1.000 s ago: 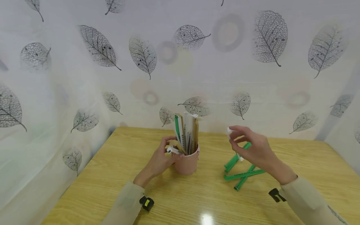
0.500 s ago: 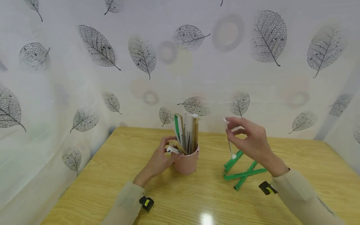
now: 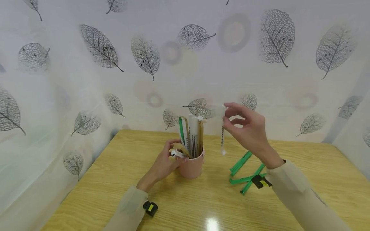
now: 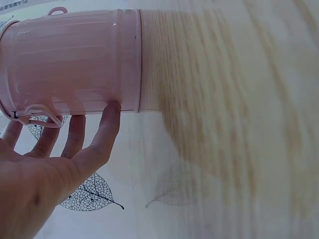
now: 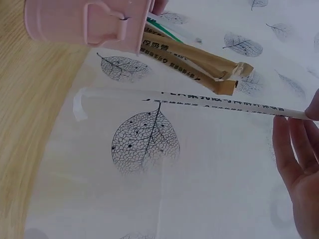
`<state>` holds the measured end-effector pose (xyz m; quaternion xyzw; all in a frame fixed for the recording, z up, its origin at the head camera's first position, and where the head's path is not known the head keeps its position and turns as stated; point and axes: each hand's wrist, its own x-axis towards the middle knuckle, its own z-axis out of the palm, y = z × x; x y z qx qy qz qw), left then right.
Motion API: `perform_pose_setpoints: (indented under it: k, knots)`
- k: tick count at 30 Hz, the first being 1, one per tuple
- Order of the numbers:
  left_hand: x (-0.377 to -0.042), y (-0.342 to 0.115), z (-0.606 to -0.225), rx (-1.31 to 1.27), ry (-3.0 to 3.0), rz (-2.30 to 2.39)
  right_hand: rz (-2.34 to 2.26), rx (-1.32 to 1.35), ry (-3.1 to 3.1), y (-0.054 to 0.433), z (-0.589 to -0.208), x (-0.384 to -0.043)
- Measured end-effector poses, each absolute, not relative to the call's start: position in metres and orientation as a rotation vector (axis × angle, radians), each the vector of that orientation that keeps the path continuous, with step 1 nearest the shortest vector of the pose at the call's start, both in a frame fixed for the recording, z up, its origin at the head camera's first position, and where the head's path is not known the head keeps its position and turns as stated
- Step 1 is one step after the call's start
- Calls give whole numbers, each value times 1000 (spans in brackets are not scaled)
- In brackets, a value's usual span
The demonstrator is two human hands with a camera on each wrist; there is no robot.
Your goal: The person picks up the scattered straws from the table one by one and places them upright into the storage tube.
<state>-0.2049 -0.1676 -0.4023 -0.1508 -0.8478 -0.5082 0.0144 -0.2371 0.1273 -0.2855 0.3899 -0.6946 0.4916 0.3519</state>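
My left hand (image 3: pixel 160 166) holds the side of a small pink metal bucket (image 3: pixel 191 168), which stands upright on the table. Its fingertips and thumb lie along the bucket's wall in the left wrist view, beside a wire handle (image 4: pixel 37 113). Wrapped straws in white, brown and green (image 3: pixel 190 138) stick up out of the bucket. To the right of it, my right hand (image 3: pixel 247 128) pinches the upper end of a white-wrapped straw (image 5: pixel 209 103) with printed lettering. This straw hangs almost straight down above the table, apart from the bucket.
Several green-wrapped straws (image 3: pixel 241 163) lie crossed on the wooden table (image 3: pixel 179 205), below and behind my right forearm. A pale leaf-printed curtain (image 3: pixel 185 73) closes off the back and sides of the table.
My right hand has risen and moved left, bringing the white-wrapped straw up off the green ones toward the bucket. The straw now hangs more upright. My left hand stays at the bucket.
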Motion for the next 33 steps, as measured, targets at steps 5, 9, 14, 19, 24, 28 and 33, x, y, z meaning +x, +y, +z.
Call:
perform_pose_setpoints:
  k: [5, 9, 14, 19, 24, 28, 33]
  knots:
    - [-205, -168, -403, -487, -2631, -1592, 1367, 1002, -1721, 115, -276, -237]
    - [-205, -169, -403, -483, -2633, -1593, 1422, 1002, -1683, 106, -269, -235]
    - [-206, -169, -404, -475, -2638, -1596, 1457, 1011, -1658, 94, -262, -234]
    - [-205, -168, -404, -450, -2642, -1591, 1502, 1035, -1617, 81, -259, -234]
    - [-205, -168, -405, -441, -2633, -1598, 1497, 1053, -1633, 73, -263, -236]
    - [-205, -168, -405, -466, -2620, -1609, 1472, 1055, -1694, 71, -271, -237]
    - [-205, -167, -404, -470, -2619, -1602, 1441, 1038, -1759, 71, -286, -240]
